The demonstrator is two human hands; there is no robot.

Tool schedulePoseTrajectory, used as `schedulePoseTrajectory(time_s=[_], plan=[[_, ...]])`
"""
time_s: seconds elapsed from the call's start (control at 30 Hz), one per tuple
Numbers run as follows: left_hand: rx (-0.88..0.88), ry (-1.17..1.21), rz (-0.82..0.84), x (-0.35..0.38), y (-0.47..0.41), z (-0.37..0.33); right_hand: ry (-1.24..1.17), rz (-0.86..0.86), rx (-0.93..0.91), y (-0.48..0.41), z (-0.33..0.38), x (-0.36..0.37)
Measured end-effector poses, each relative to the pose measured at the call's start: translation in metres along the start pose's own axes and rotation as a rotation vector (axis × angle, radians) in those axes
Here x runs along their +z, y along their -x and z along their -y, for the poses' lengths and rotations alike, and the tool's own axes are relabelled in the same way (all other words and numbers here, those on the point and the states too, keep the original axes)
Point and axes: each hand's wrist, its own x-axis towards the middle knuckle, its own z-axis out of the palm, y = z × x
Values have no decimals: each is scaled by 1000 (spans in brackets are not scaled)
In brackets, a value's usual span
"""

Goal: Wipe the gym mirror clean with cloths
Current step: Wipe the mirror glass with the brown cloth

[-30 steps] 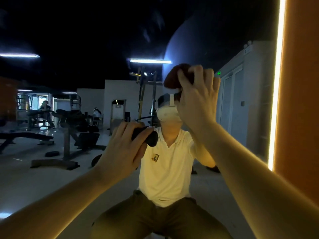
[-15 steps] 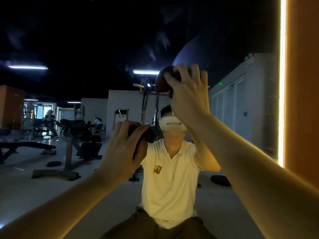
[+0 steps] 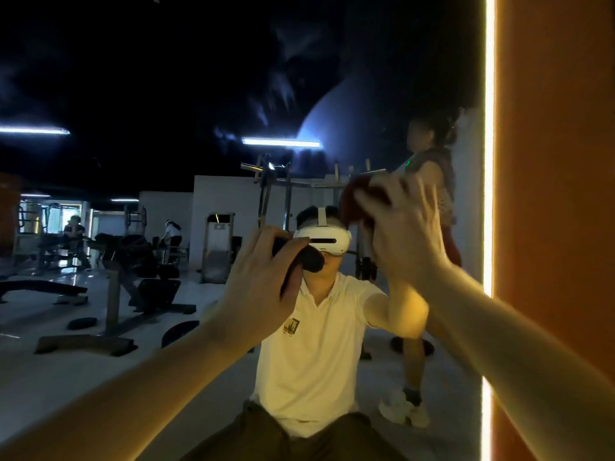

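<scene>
**Spotter:** What moved in the last second?

**Me:** My right hand point(image 3: 402, 234). It was over the reflected head in the middle of the mirror point(image 3: 166, 78), and it has swept right. Now it sits near the lit strip point(image 3: 488, 161) at the glass's right edge. It is blurred, so I judge it is mid-stroke.

**Spotter:** And its grip?

**Me:** Closed over the red cloth point(image 3: 357, 201), which is bunched under the fingers and held to the glass. The blur hides how tight.

**Spotter:** The other side?

**Me:** My left hand point(image 3: 263, 277) has hardly shifted. Its grip is curled round the dark cloth point(image 3: 311, 259), with the thumb on top. It is just left of the red cloth and a little lower, in front of the reflected headset point(image 3: 327, 239). I can't tell whether that cloth touches the glass.

**Spotter:** Anything new in the reflection?

**Me:** Yes, a second person point(image 3: 429, 181) now shows standing on the right, partly behind my right hand. The gym machines point(image 3: 133, 261) are far left.

**Spotter:** So where does that leave the job?

**Me:** My guess is the middle band out to the right edge is being covered. The high glass and the whole left side look like they are still to do. In this dim light I can't see any smears to confirm that.
</scene>
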Motion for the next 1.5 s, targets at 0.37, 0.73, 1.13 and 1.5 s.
schedulePoseTrajectory(time_s=[0.37,0.73,1.13,1.5], plan=[[-43,49,10,18,-6,-28,-34,88,-125,125,20,-11],[-2,22,20,35,-5,-36,-45,-98,440,119,-15,-13],[9,93,-1,23,-34,-28,46,-82,459,-29,-79,-8],[-36,30,-83,-2,-54,11,89,-49,22,-31,-24,8]])
